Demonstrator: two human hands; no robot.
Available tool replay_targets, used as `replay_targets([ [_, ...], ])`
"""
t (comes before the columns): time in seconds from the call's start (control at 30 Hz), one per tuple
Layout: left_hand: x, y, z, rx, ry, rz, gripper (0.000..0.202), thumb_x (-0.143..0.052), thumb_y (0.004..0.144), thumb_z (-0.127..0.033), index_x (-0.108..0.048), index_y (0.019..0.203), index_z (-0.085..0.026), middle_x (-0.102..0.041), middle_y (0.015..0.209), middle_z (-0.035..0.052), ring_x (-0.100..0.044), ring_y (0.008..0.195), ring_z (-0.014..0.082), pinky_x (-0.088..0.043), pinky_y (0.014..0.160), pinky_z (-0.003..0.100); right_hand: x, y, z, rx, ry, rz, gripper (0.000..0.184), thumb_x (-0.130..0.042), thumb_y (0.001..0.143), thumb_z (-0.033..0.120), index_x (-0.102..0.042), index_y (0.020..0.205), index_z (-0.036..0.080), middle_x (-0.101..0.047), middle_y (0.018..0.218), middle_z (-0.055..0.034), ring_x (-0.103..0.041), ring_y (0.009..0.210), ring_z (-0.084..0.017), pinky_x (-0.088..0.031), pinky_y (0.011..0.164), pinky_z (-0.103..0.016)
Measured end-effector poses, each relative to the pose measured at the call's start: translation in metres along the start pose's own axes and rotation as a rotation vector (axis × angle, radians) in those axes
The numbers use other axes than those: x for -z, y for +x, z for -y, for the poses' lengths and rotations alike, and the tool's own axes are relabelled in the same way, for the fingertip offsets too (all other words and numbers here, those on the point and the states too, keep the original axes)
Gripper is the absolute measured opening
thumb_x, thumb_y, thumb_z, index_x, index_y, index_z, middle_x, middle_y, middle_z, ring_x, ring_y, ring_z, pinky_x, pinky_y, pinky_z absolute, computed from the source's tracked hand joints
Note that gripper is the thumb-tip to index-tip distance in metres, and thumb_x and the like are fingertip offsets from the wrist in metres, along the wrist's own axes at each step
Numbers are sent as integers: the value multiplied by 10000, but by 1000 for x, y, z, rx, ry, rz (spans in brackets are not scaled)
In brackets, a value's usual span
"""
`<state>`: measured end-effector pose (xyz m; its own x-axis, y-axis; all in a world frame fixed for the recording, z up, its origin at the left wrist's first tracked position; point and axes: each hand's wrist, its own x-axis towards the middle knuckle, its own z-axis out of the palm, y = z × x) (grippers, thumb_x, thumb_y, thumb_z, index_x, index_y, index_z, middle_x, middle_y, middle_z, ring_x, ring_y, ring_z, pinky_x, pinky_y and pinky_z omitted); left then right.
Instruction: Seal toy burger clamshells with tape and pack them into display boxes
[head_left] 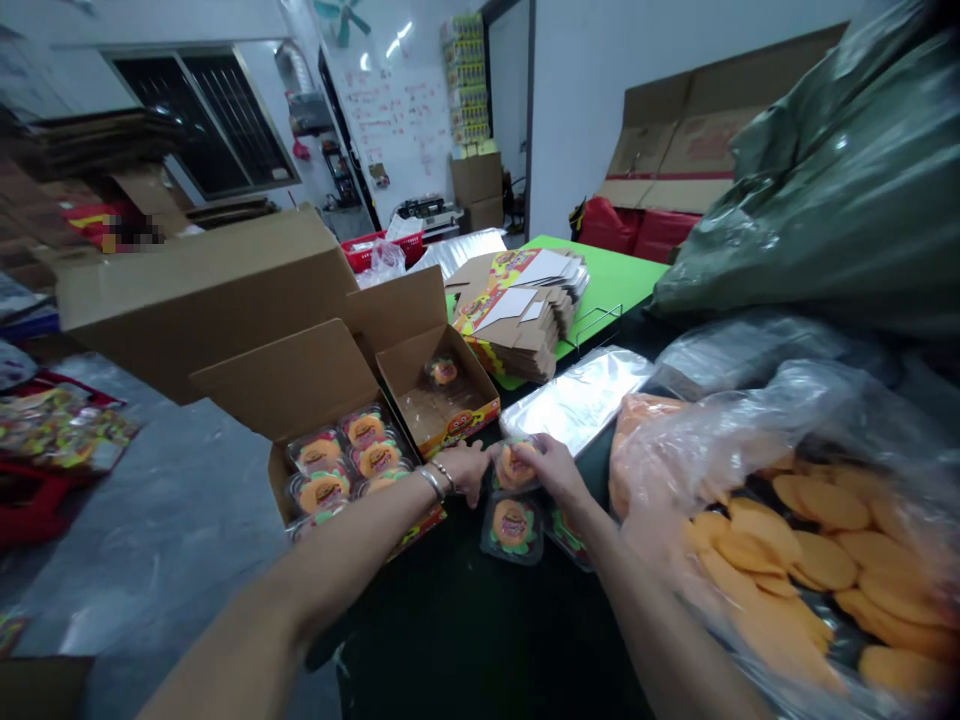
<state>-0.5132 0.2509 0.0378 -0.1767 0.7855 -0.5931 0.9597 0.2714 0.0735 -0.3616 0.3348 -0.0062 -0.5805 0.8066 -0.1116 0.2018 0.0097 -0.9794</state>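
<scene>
- Nearest the camera are my forearms (322,575), angled in over the dark counter (480,640); the right one partly hides a side pack (568,535), so I could nudge that without noticing.
- The clear burger-print pack (517,466) is between my hands. My right hand (556,465) has its fingers closed on it; my left hand (463,468) has its fingers loosely spread at the other side, and I cannot tell whether they touch it.
- With only the right fingers clearly holding, smooth plastic could slip, I'd judge; too hard a squeeze might dent the shell.
- Just nearer me lies a loose pack (512,526), easily shoved if I drop or drag mine.
- To my left, the filled carton (289,385) holds packs side by side. My left forearm crosses it, and my bracelets (435,480) could snag its edge.
- Beside it, the printed carton (459,430) holds a single pack (443,371); its upright flap would block a reach from behind.
- Beyond my right hand lie silvery sheets (577,400), then flat cartons (517,325) stacked on a green surface (619,270).
- At my right, a clear bag (675,470) of orange discs (821,560) crowds my elbow room; a bulging green sack (832,210) looms behind.
</scene>
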Motion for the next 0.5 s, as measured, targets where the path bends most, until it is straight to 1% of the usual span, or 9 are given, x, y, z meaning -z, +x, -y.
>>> replay_targets([
  [0.07, -3, -9, -5, 6, 12, -27, 1076, -853, 447, -252, -328, 1386, -278, -489, 1318, 130, -474, 1197, 408, -434, 950, 525, 4, -5, 1, -29, -11, 28, 187, -614, 900, 314, -633, 950, 135, -658, 927, -23, -638, 785, -158, -542, 708, -337],
  [0.13, -4, -22, -10, 16, 7, -64, 1042, -811, 511, -321, -286, 1409, -250, -475, 1320, 154, -484, 1188, 410, -435, 945, 521, 10, -17, 4, -54, -5, 28, 194, -614, 899, 324, -635, 924, 132, -658, 902, -16, -638, 771, -156, -540, 695, -328],
  [0.23, -4, -40, -20, 15, -31, -91, 999, -741, 580, -414, -253, 1424, -195, -437, 1346, 200, -485, 1194, 420, -443, 934, 510, 18, -50, 4, -83, 41, 23, 208, -633, 876, 338, -637, 879, 130, -667, 843, -7, -643, 739, -156, -535, 678, -318],
  [0.3, -6, -50, -27, -15, -66, -78, 959, -704, 615, -465, -260, 1423, -199, -448, 1344, 187, -503, 1192, 390, -458, 926, 462, 21, -77, 2, -99, 86, 11, 238, -657, 828, 359, -647, 896, 131, -690, 837, -25, -656, 751, -174, -534, 681, -312],
  [0.37, -9, -57, -37, -61, -93, -41, 960, -703, 609, -516, -275, 1419, -227, -478, 1328, 162, -531, 1171, 365, -469, 915, 436, 23, -104, -4, -120, 118, -18, 322, -673, 760, 400, -656, 934, 129, -715, 854, -53, -669, 794, -213, -536, 699, -313],
  [0.4, -11, -60, -42, -85, -99, -18, 975, -717, 588, -540, -294, 1413, -237, -494, 1319, 156, -538, 1164, 366, -469, 916, 443, 24, -117, -7, -136, 126, -42, 373, -674, 728, 426, -654, 950, 127, -722, 870, -66, -672, 826, -238, -536, 717, -319],
  [0.5, -24, -73, -65, -126, -94, 35, 1006, -758, 520, -595, -377, 1378, -234, -521, 1305, 176, -524, 1167, 412, -447, 925, 522, 33, -157, -22, -204, 130, -135, 515, -659, 679, 490, -621, 1043, 128, -724, 977, -100, -666, 944, -298, -532, 793, -357],
])
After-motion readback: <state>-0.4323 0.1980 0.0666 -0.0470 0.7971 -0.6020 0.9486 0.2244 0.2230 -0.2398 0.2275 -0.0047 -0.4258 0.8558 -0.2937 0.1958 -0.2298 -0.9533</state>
